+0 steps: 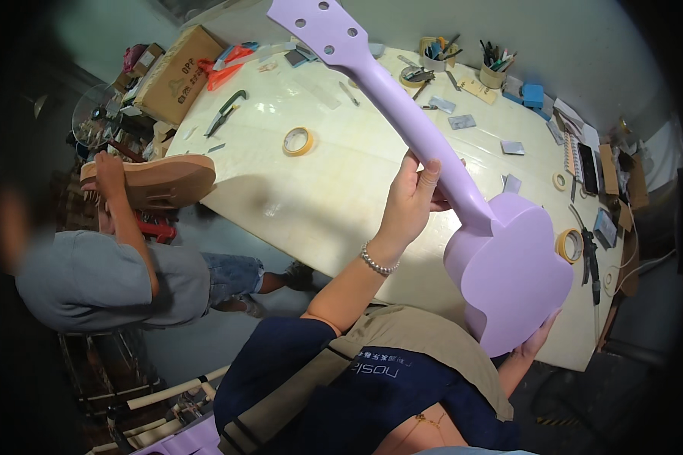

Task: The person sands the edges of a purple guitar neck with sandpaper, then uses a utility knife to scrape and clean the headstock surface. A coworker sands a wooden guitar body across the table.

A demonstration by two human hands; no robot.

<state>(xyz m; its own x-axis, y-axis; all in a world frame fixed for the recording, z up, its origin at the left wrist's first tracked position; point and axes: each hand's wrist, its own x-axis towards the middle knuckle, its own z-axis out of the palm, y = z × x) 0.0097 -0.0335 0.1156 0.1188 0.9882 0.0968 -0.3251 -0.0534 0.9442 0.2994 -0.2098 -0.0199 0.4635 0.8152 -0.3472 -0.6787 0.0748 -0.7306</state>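
A pale purple ukulele body with its neck [508, 277] is held up in front of me, its plain back facing the camera. The headstock, with several empty round holes, points to the upper left. My left hand [416, 193] is closed round the neck near its lower end, thumb on the near side. At the bottom of the body, my right hand [537, 339] grips the edge; most of its fingers are hidden behind the body. No strings or tuning pegs show on it.
The cream table [258, 216] carries a tape roll [298, 142], a green-handled tool [226, 114], small grey pads [461, 121] and pen cups [493, 70]. A cardboard box [178, 76] stands at the far left. On my left, a co-worker [129, 265] holds a wooden instrument body [159, 182].
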